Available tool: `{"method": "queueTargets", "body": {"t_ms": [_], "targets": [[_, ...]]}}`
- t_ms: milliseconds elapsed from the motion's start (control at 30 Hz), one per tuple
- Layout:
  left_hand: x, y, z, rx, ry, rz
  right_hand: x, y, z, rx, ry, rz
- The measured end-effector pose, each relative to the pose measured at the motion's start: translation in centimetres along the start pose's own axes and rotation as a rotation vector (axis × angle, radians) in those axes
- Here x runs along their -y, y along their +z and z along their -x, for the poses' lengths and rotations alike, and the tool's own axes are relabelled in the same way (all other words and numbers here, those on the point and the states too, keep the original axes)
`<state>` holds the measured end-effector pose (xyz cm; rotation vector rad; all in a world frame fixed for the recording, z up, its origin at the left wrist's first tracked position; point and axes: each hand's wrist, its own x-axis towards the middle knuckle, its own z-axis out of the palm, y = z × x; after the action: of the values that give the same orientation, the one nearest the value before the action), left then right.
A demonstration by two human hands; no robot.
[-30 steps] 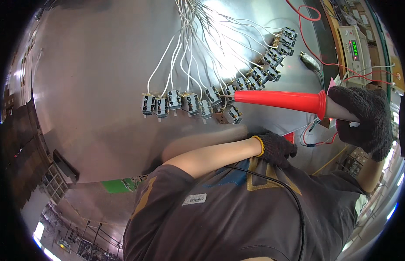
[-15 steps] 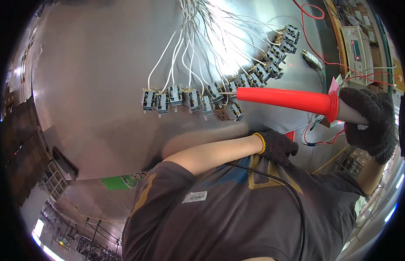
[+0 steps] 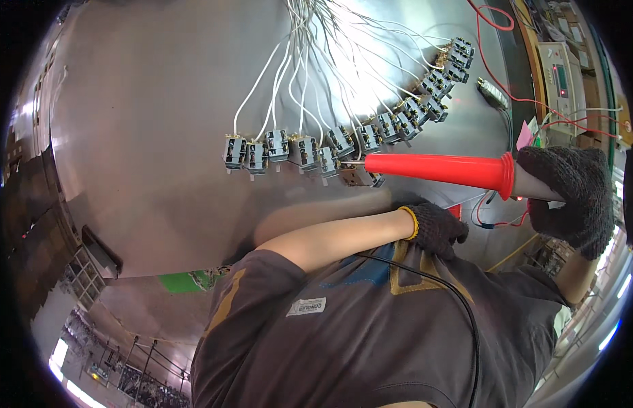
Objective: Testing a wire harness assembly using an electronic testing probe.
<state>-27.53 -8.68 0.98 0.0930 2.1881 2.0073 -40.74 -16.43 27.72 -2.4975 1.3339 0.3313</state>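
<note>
My gloved right hand (image 3: 571, 194) is closed round the handle of a red high-voltage test probe (image 3: 439, 172), which points left across the metal table. Its thin metal tip meets the row of small grey electrical blocks with brass terminals, by a brownish-sided block (image 3: 357, 176) and next to another grey block (image 3: 328, 162); whether it touches a terminal is too small to tell. White wires (image 3: 279, 75) run from the blocks to a bundle at the far edge. My gloved left hand (image 3: 435, 231) rests by my shirt front, fingers curled; a red piece shows behind it.
A bench instrument (image 3: 562, 78) with a lit display stands at the far right. Red leads (image 3: 490, 75) loop from there beside the table. A plug-like connector (image 3: 492, 93) lies near the right edge. A black cable (image 3: 459, 299) crosses my shirt.
My right hand has brought the probe slightly nearer to me and left, so its tip moved from an upper block down to the brownish-sided one. My left hand stays put.
</note>
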Motion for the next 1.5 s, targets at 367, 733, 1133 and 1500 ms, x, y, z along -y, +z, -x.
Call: {"method": "queueTargets", "body": {"t_ms": [367, 733, 1133, 1500], "targets": [[0.2, 0.2, -0.1, -0.019, 0.017, 0.003, 0.1, 0.2, -0.8, -0.026, -0.059, 0.052], [0.2, 0.1, 0.0, -0.001, 0.015, -0.002, 0.2, 0.3, -0.7, -0.030, -0.059, 0.065], [-0.1, -0.2, 0.1, 0.026, 0.003, -0.006, 0.2, 0.2, -1.6, -0.050, -0.070, 0.086], [0.0, 0.0, 0.0, 0.022, 0.022, -0.016, -0.2, -0.3, -2.0, -0.050, -0.077, 0.095]]}}
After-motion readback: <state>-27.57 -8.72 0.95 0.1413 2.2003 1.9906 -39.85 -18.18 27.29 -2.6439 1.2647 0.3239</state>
